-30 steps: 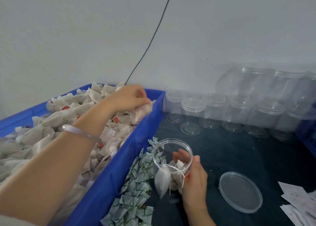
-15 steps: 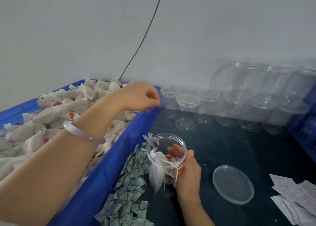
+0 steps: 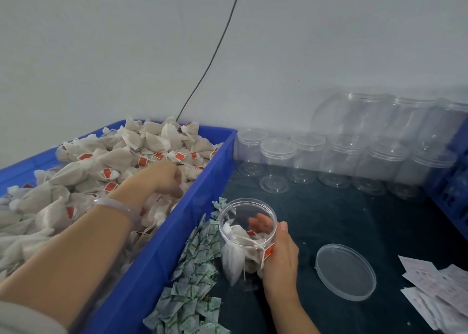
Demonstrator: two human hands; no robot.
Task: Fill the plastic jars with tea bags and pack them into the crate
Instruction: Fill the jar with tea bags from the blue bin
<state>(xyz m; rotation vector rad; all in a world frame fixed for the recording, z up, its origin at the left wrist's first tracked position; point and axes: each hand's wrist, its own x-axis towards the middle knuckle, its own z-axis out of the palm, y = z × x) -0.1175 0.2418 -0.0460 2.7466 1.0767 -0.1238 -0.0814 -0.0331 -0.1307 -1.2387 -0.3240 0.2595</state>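
Our left hand is sunk in the white paper tea bags heaped in the blue plastic bin. Its fingers curl down among them, we judge to fetch more, though we cannot tell whether they have closed on one. Just right of the bin, the clear round plastic jar stands open on the dark cloth mat with a few bags inside. Our right hand wraps its side, likely to steady it, and the flat clear lid lies apart, clear of the mouth.
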